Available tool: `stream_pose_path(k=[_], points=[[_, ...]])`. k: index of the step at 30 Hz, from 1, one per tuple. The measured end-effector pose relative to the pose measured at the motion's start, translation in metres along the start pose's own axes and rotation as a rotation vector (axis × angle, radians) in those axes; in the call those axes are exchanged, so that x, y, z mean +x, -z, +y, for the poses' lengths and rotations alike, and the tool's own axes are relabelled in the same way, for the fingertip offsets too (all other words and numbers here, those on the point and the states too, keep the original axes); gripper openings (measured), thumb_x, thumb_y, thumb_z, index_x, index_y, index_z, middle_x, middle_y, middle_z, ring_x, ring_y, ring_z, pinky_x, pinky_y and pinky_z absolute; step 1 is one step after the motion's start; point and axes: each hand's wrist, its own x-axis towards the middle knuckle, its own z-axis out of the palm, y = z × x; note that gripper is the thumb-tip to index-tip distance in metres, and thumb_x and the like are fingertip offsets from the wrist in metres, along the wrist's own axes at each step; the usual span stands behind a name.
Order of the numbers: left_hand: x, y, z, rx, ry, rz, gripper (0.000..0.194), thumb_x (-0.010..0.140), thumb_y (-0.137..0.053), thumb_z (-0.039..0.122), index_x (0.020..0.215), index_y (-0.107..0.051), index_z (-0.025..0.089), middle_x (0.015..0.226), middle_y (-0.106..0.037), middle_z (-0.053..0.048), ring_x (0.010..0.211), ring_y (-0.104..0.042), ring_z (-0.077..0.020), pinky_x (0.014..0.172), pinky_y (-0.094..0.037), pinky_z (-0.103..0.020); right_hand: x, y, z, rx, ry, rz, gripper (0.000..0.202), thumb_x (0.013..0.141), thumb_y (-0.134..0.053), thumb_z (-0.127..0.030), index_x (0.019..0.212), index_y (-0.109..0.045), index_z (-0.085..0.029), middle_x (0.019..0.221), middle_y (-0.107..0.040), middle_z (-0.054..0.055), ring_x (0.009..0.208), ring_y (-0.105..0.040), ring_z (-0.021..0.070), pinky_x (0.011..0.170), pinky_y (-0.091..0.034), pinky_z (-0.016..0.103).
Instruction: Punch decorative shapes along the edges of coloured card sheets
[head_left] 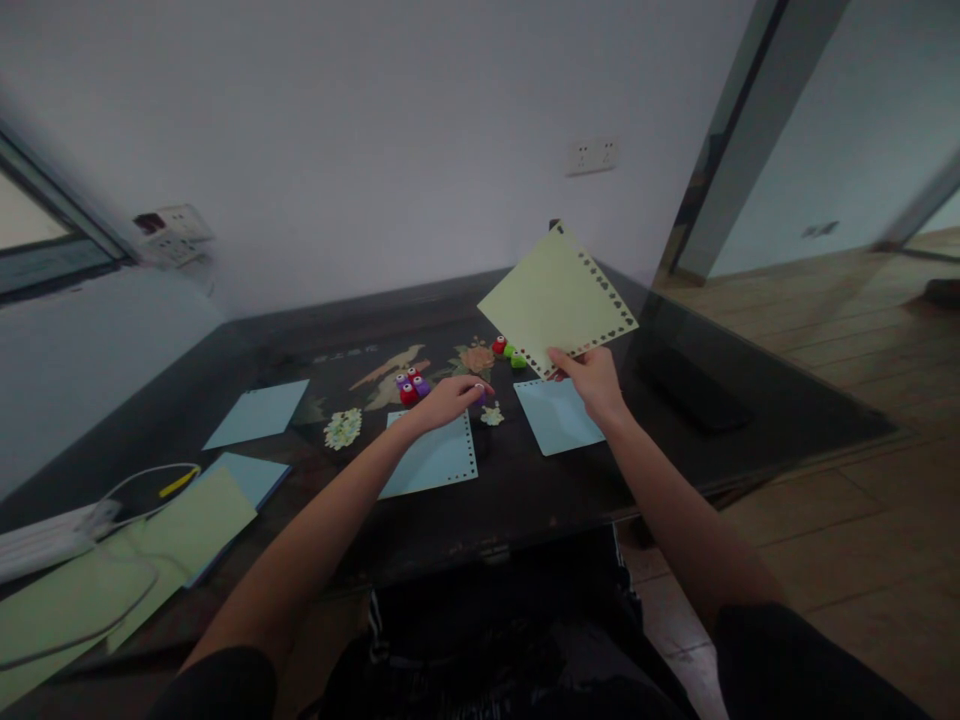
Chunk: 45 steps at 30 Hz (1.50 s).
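My right hand pinches the lower corner of a pale yellow-green sheet of paper, raised above the table. Small dark cut-outs, some heart-like, run along two of its edges. My left hand has its fingers closed around a small purple craft punch, partly covered by them. Under that forearm lies a light blue sheet with holes along its edges. Another blue sheet rests below my right hand. A small heap of paper cut-outs sits close to the purple punch.
Red and purple punches cluster left of centre; red and green ones stand farther back. A larger cut-out pile, a blue sheet, yellow-green sheets and a white power strip with cable lie left. A dark flat object lies right.
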Motion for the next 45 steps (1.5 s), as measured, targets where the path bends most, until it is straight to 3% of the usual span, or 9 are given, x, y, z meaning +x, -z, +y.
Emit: stream_pose_path(k=[5,11,13,19,27,36,42,45], points=[[-0.004,-0.004,0.0,-0.097,0.027,0.023,0.031,0.089,-0.038,0.029,0.112,-0.056,0.017,0.099,-0.068,-0.006,0.096,-0.062,-0.0185,0.089,-0.045,-0.035,-0.003,-0.005,0.0,0.123,-0.058,-0.033,0.025,0.064,-0.072,-0.035,0.07,-0.065,-0.012,0.06,-0.067,0.005,0.05,-0.059,0.0162,0.05,-0.048,0.028],[-0.006,-0.007,0.001,-0.079,0.009,0.023,0.03,0.088,-0.04,0.03,0.11,-0.055,0.016,0.101,-0.068,-0.008,0.096,-0.063,-0.0203,0.088,-0.046,-0.036,-0.021,-0.032,0.0,0.364,-0.294,-0.328,0.022,0.074,-0.063,-0.035,0.087,-0.063,-0.017,0.076,-0.07,0.005,0.063,-0.064,0.0172,0.062,-0.052,0.031],[-0.007,-0.007,-0.001,-0.065,0.021,0.026,0.033,0.088,-0.042,0.032,0.115,-0.051,0.015,0.101,-0.068,-0.009,0.095,-0.063,-0.0215,0.087,-0.046,-0.037,-0.025,-0.043,0.003,0.411,-0.315,-0.372,0.022,0.078,-0.058,-0.034,0.093,-0.061,-0.018,0.083,-0.07,0.005,0.069,-0.065,0.0179,0.068,-0.052,0.033],[-0.01,-0.009,-0.01,-0.074,0.085,0.092,0.044,0.086,-0.044,0.034,0.122,-0.04,0.01,0.1,-0.067,-0.013,0.091,-0.064,-0.0239,0.084,-0.047,-0.039,-0.027,-0.057,0.015,0.383,-0.274,-0.365,0.025,0.077,-0.057,-0.033,0.098,-0.06,-0.018,0.093,-0.07,0.006,0.086,-0.065,0.0212,0.08,-0.051,0.038],[-0.007,-0.01,-0.014,-0.061,0.081,0.11,0.035,0.087,-0.044,0.035,0.113,-0.048,0.012,0.104,-0.066,-0.013,0.093,-0.063,-0.0221,0.086,-0.046,-0.039,-0.024,-0.055,0.024,0.297,-0.211,-0.353,0.027,0.077,-0.058,-0.036,0.097,-0.062,-0.019,0.092,-0.07,0.005,0.101,-0.061,0.0225,0.083,-0.051,0.038],[-0.004,-0.006,-0.009,0.041,0.06,0.147,0.028,0.088,-0.044,0.029,0.104,-0.062,0.015,0.105,-0.069,-0.009,0.095,-0.063,-0.0215,0.086,-0.047,-0.037,-0.023,-0.053,0.019,0.334,-0.305,-0.351,0.021,0.079,-0.055,-0.026,0.098,-0.061,-0.018,0.095,-0.07,0.005,0.082,-0.065,0.0175,0.076,-0.053,0.034],[-0.006,-0.01,-0.012,0.05,0.046,0.223,0.029,0.085,-0.05,0.024,0.111,-0.061,0.015,0.121,-0.063,-0.01,0.118,-0.053,-0.0236,0.101,-0.038,-0.04,-0.027,-0.054,0.018,0.266,-0.373,-0.454,0.016,0.081,-0.052,-0.018,0.091,-0.064,-0.016,0.091,-0.07,0.006,0.072,-0.063,0.0164,0.069,-0.054,0.034],[-0.01,-0.012,-0.014,0.052,0.05,0.194,0.028,0.087,-0.049,0.027,0.108,-0.063,0.014,0.116,-0.065,-0.011,0.11,-0.058,-0.0245,0.098,-0.041,-0.041,-0.027,-0.053,0.015,0.279,-0.377,-0.422,0.015,0.08,-0.053,-0.018,0.09,-0.064,-0.016,0.091,-0.07,0.006,0.073,-0.063,0.0172,0.069,-0.055,0.035]])
